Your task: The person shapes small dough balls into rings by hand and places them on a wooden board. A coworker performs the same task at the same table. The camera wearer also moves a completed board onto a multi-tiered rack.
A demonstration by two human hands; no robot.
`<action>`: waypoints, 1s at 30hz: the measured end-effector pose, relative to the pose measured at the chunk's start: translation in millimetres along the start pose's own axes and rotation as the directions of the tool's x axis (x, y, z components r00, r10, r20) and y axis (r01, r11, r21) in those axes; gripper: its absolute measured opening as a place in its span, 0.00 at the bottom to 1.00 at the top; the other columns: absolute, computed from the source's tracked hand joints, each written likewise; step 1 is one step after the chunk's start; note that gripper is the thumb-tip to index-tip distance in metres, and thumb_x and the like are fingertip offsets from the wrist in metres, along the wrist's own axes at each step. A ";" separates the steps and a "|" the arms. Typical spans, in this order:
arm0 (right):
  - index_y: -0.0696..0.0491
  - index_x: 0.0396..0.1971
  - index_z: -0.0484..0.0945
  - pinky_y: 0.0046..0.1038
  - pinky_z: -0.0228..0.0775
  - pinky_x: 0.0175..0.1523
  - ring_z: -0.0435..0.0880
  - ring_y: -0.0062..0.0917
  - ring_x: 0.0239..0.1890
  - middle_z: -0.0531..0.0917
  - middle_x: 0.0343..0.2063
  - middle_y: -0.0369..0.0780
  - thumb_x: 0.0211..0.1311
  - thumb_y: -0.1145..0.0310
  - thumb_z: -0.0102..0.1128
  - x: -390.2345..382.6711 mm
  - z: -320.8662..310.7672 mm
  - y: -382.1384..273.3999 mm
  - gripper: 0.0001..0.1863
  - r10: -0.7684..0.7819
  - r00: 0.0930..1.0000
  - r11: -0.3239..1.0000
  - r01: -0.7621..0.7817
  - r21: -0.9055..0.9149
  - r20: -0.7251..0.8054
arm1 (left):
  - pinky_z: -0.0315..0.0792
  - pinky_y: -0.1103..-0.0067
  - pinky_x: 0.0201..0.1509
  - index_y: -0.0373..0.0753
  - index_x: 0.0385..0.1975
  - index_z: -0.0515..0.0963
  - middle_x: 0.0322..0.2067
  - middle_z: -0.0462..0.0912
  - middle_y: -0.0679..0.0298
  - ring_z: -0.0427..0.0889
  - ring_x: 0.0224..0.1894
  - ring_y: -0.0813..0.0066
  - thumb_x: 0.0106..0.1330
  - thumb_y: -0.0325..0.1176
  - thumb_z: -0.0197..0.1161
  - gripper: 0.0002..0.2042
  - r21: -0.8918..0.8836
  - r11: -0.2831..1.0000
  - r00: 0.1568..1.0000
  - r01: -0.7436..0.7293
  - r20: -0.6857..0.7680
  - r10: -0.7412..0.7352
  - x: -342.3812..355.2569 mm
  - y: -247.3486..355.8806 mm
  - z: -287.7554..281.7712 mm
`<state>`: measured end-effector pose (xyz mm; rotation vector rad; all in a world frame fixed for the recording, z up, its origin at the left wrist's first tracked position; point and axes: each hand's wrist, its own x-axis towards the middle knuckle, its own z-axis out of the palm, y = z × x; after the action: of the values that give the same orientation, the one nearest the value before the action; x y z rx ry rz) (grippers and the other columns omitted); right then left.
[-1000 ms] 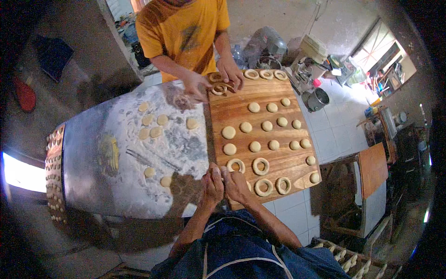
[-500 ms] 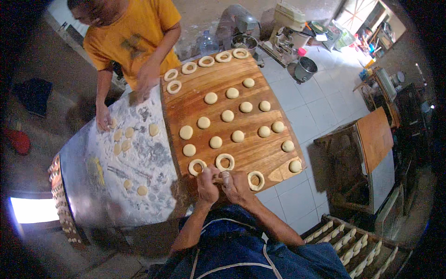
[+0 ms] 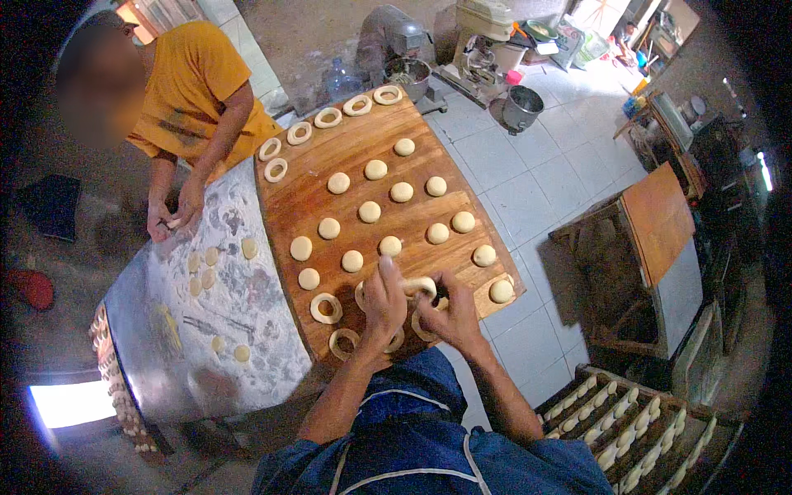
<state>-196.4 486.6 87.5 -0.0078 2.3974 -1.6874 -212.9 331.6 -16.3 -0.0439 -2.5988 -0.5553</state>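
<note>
Reaching over wooden board (image 3: 297, 202), left hand (image 3: 383, 307) pointing forward, grip unclear, right hand (image 3: 456, 316) pinching curved dough (image 3: 421, 284).

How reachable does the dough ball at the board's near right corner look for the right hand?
Probably yes: the right hand is near that dough ball, with nothing between them, though it may have to release the dough strip it seems to hold.

L hand (image 3: 384, 303) extended fwd; R hand (image 3: 451, 312) curled, close by; forearms (image 3: 505, 396) angled inward.
</note>
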 end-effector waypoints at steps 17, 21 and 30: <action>0.67 0.57 0.68 0.45 0.68 0.57 0.73 0.53 0.52 0.73 0.50 0.58 0.59 0.78 0.55 -34.7 -72.8 82.5 0.24 -0.302 0.934 0.618 0.039 -0.785 -0.191 | 0.71 0.65 0.54 0.35 0.44 0.74 0.41 0.75 0.52 0.74 0.50 0.52 0.63 0.32 0.60 0.12 -0.279 0.931 0.907 -0.235 0.280 0.313 31.9 48.8 -7.7; 0.66 0.52 0.70 0.44 0.69 0.55 0.74 0.52 0.51 0.75 0.48 0.58 0.59 0.77 0.55 -28.1 -77.7 60.9 0.20 -0.133 0.973 0.664 -0.055 -0.745 -0.190 | 0.71 0.64 0.56 0.33 0.48 0.74 0.46 0.76 0.49 0.75 0.51 0.51 0.60 0.28 0.59 0.16 -0.331 0.826 0.720 -0.456 0.409 0.561 69.0 148.3 -5.4; 0.57 0.34 0.80 0.39 0.74 0.39 0.82 0.43 0.33 0.81 0.27 0.46 0.45 0.76 0.72 -17.9 -104.1 108.8 0.14 0.083 0.942 0.975 -0.145 -0.171 -0.324 | 0.76 0.63 0.49 0.34 0.53 0.71 0.45 0.79 0.47 0.80 0.48 0.53 0.62 0.31 0.61 0.19 -0.460 0.873 0.792 -0.162 0.468 0.393 50.1 116.6 42.8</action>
<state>-184.4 623.2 22.7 0.3938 2.7223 -1.4931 -261.5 452.1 16.4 -0.8408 -2.8776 -1.0817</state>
